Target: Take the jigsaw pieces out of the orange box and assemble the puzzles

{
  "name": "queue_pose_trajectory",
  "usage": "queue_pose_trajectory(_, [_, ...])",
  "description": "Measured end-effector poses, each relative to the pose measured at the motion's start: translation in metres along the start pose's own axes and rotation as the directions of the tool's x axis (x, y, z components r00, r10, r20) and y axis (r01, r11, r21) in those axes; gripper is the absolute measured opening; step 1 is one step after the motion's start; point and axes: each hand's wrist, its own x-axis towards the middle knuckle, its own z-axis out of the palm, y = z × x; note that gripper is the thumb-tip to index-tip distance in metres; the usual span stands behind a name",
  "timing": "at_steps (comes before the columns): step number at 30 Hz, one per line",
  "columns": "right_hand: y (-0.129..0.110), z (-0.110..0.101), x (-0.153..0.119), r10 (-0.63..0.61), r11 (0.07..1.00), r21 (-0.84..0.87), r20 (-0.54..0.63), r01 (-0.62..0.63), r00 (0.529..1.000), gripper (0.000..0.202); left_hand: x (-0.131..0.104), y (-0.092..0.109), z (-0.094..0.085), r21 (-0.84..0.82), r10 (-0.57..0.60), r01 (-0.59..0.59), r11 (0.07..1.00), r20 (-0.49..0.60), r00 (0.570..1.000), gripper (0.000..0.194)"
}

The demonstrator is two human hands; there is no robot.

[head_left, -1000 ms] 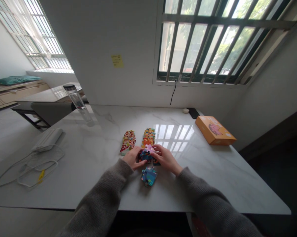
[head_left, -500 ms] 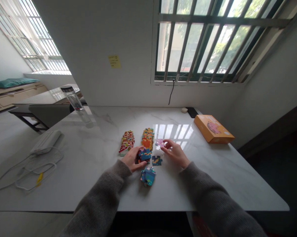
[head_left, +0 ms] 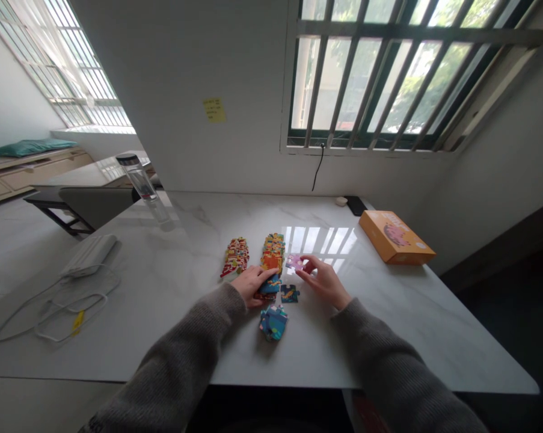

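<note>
My left hand (head_left: 250, 285) rests around a small stack of blue puzzle pieces (head_left: 270, 285), its fingers across the top edge. Between the thumb and fingers of my right hand (head_left: 323, 282) is a pink puzzle piece (head_left: 293, 262), low over the table. A single dark blue puzzle piece (head_left: 290, 293) lies between my hands. Closer to me sits a pile of light blue pieces (head_left: 273, 323). Beyond my left hand are a row of overlapping red pieces (head_left: 236, 255) and a row of orange and yellow pieces (head_left: 272, 251).
An orange box (head_left: 396, 237) lies at the right of the white marble-patterned table (head_left: 172, 300). Behind it are a black phone (head_left: 356, 205) and a small white object (head_left: 341, 201). At left are a clear bottle (head_left: 138, 177) and a white device (head_left: 91, 255) with a looped cable (head_left: 50, 337).
My left hand's fingers have shifted over the top of the blue stack, covering more of it. The pink piece in my right hand now shows more of its face. The view has moved slightly.
</note>
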Motion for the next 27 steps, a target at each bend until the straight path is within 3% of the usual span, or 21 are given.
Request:
queue_pose_trajectory(4, [-0.001, -0.001, 0.000, 0.004, 1.000, -0.001, 0.000, -0.004, 1.000, 0.036, -0.003, -0.005, -0.003, 0.111, -0.012, 0.007, 0.994, 0.047, 0.999, 0.084])
queue_pose_trajectory(10, [-0.002, -0.002, 0.000, -0.014, 1.000, -0.011, -0.007, 0.014, 1.000, 0.033, 0.000, 0.001, -0.014, 0.139, -0.024, 0.010, 0.990, 0.095, 0.995, 0.094])
queue_pose_trajectory(14, [-0.002, 0.000, -0.001, -0.026, 1.000, -0.009, -0.014, 0.026, 1.000, 0.034, 0.006, 0.009, -0.021, 0.133, -0.019, 0.004, 0.991, 0.111, 0.994, 0.078])
queue_pose_trajectory(17, [0.001, 0.004, -0.002, -0.056, 0.997, -0.057, 0.003, 0.056, 0.998, 0.036, 0.003, 0.010, -0.020, 0.084, -0.029, 0.025, 0.996, 0.049, 0.998, 0.076])
queue_pose_trajectory(23, [0.002, 0.007, -0.004, -0.178, 0.948, -0.266, 0.007, 0.173, 0.984, 0.041, -0.011, 0.003, -0.016, -0.102, -0.016, 0.006, 0.995, -0.101, 0.995, 0.096])
queue_pose_trajectory(27, [0.000, 0.005, -0.004, -0.204, 0.928, -0.313, 0.031, 0.203, 0.978, 0.042, -0.015, -0.002, -0.019, -0.160, -0.005, -0.043, 0.986, -0.288, 0.957, 0.079])
